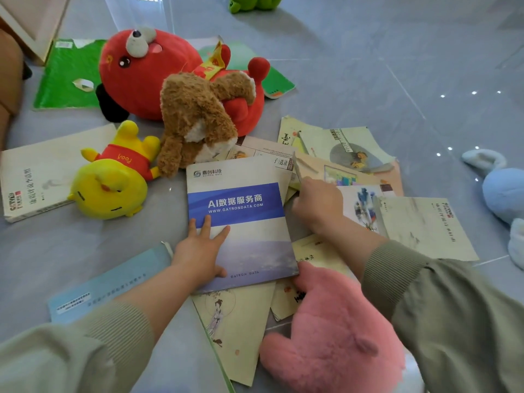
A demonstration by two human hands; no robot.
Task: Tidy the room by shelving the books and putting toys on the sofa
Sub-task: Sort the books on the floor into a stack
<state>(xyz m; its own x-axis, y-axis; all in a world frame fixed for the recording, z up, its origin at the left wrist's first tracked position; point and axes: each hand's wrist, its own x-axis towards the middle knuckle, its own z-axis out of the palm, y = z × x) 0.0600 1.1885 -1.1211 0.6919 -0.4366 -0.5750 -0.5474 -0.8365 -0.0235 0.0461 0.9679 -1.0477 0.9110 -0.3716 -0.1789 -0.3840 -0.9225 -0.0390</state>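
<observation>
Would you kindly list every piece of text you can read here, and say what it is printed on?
"嘉创科技 GATRON DATA": top of the blue-and-white booklet.
"AI数据服务商": its blue band.
"WWW.GATRONDATA.COM": same band, below.
"GATRON DATA": its bottom edge.
"Pooh": yellow plush toy's red shirt, upside down.
Too blurred or turned to read: the other book covers.

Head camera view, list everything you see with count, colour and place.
red plush: one, red, back centre
brown plush: one, brown, against red plush
yellow plush: one, yellow, left
pink plush: one, pink, front
blue plush: one, pale blue, right edge
green plush: one, green, top edge
green books: two, green, back
booklet: one, blue-white, centre
peach book: one, peach, beside booklet
light blue book: one, light blue, front left
cream books: several, cream, scattered
hands: two; left hand flat on booklet, right hand gripping peach book
</observation>
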